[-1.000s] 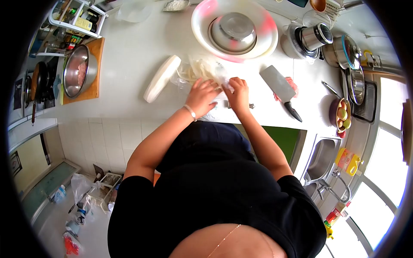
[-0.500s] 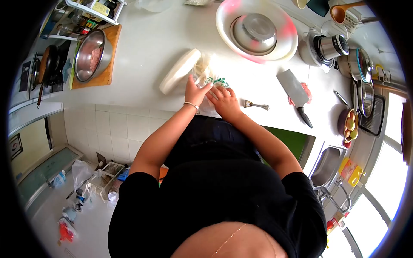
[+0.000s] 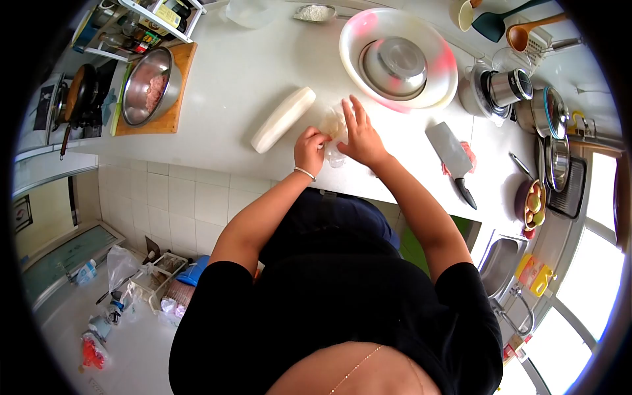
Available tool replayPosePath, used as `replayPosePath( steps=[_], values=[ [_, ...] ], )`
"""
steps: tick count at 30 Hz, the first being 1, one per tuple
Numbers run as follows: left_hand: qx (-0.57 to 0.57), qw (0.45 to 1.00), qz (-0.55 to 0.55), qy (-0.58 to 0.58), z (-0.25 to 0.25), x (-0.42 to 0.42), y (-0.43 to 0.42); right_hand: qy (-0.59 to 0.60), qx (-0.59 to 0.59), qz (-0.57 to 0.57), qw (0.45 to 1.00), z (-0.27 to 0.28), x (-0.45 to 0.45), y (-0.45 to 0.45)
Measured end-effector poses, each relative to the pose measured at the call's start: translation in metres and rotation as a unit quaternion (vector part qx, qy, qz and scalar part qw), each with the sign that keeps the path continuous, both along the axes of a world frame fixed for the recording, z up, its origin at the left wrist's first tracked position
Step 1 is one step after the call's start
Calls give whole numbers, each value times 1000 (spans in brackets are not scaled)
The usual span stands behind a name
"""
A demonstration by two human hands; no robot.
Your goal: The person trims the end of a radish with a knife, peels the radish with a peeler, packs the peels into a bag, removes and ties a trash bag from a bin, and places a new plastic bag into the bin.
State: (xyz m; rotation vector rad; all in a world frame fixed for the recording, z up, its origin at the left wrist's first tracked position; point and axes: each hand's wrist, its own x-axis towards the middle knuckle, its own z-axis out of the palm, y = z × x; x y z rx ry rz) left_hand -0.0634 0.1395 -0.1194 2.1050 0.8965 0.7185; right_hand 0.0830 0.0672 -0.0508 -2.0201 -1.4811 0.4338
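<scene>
A clear plastic bag with pale peelings in it lies on the counter between my hands. My left hand, with a bracelet at the wrist, is closed on the bag's near left edge. My right hand is spread at the bag's right side, fingers pointing away from me. A long peeled white radish rests just left of the bag, slanting. Farther right, a cleaver lies partly over a piece of raw meat.
A large basin holds a metal bowl. At the left, a steel bowl of minced meat sits on a wooden board. A fruit bowl stands at the right near the sink.
My right hand has lifted off the bag's near part and spread its fingers. My left hand has closed on the bag. The view has shifted, and the peeler by my right hand no longer shows.
</scene>
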Motion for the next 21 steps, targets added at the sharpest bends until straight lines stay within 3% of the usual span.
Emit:
replayPosePath(
  steps=[1, 2, 5, 7, 12, 14, 17, 19, 21],
  values=[
    [5, 1000, -25, 8, -2, -3, 3, 73, -41, -27, 996, -8, 1, 5],
    [6, 1000, -24, 7, -4, -5, 5, 72, -41, -26, 996, -16, 5, 8],
    [86, 995, -34, 27, -11, -11, 8, 92, -54, 73, 992, -40, 11, 10],
    [-95, 993, -66, -32, -10, -13, 11, 88, -40, 0, 995, -49, 9, 10],
    [-97, 993, -60, -43, 25, -4, -4, 88, -30, -76, 993, -58, 5, 4],
    [-64, 997, -30, 33, 20, 6, -1, 95, 22, -105, 990, -59, -3, 1],
    [-56, 996, 47, 44, 14, 19, 1, 136, 73, -144, 977, -34, -20, -12],
    [-21, 998, 22, 47, 28, 25, -2, 144, 98, -150, 973, -18, -28, -30],
    [-55, 998, -31, 7, 39, 37, -5, 63, 124, -162, 977, 2, -38, -49]
  ],
)
